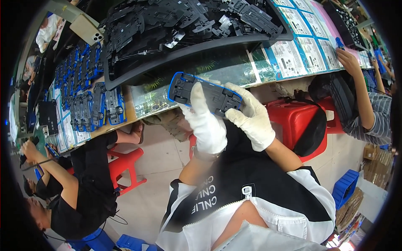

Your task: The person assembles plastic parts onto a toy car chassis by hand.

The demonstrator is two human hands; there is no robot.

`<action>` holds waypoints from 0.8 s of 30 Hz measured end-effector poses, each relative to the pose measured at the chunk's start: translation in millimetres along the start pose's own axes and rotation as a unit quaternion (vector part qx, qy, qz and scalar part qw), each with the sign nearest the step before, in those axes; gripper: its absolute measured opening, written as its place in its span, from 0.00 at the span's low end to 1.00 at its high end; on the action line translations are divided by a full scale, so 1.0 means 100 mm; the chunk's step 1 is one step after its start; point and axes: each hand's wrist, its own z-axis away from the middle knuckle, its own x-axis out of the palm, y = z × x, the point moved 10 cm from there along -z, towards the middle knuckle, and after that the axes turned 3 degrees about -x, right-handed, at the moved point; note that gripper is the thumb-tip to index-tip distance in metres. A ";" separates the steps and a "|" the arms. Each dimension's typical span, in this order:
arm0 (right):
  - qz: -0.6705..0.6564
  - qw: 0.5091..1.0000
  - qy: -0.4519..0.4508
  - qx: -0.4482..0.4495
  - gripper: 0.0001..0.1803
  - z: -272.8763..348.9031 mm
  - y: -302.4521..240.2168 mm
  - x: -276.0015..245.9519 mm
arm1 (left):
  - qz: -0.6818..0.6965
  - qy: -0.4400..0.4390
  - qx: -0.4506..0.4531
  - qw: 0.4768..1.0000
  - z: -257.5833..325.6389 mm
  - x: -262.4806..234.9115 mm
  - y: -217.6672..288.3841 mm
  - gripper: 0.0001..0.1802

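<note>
Both my hands wear white gloves and hold a toy car [215, 97] over the near edge of the workbench. Its black underside faces up, and a blue body shows round the edge. My left hand [204, 121] grips it from the near side, the thumb laid across the black base. At the car's right end, my right hand [252, 119] is closed round the corner. The fingers under the car are hidden. Just beyond stands a large black tray [184, 49] heaped with black plastic car bases [167, 19].
Rows of blue-and-black toy cars [86, 106] lie on the bench at the left, near a phone [86, 29]. Printed sheets [293, 58] cover the bench at right. A red stool [280, 121] stands at my right. Co-workers sit on both sides.
</note>
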 end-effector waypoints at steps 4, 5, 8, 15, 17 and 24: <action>0.003 1.000 -0.016 -0.003 0.35 0.00 0.03 0.07 | -0.049 -0.001 0.037 0.998 0.02 -0.08 0.09 0.19; -0.011 1.000 -0.020 0.000 0.35 0.01 0.04 0.09 | -0.104 0.006 0.084 0.991 0.03 -0.09 0.17 0.19; -0.023 0.999 -0.031 0.006 0.35 -0.02 0.09 0.14 | -0.158 0.012 0.132 0.978 0.07 -0.10 0.31 0.20; 0.003 0.998 -0.059 -0.021 0.32 -0.05 0.13 0.29 | -0.260 0.074 0.221 0.937 0.01 -0.47 0.30 0.22; 0.007 0.998 -0.057 -0.037 0.32 -0.06 0.12 0.31 | -0.235 0.067 0.198 0.949 0.06 -0.36 0.43 0.23; 0.176 0.984 -0.004 -0.020 0.26 -0.06 0.09 0.47 | -0.117 -0.013 0.075 0.990 0.02 -0.68 0.31 0.28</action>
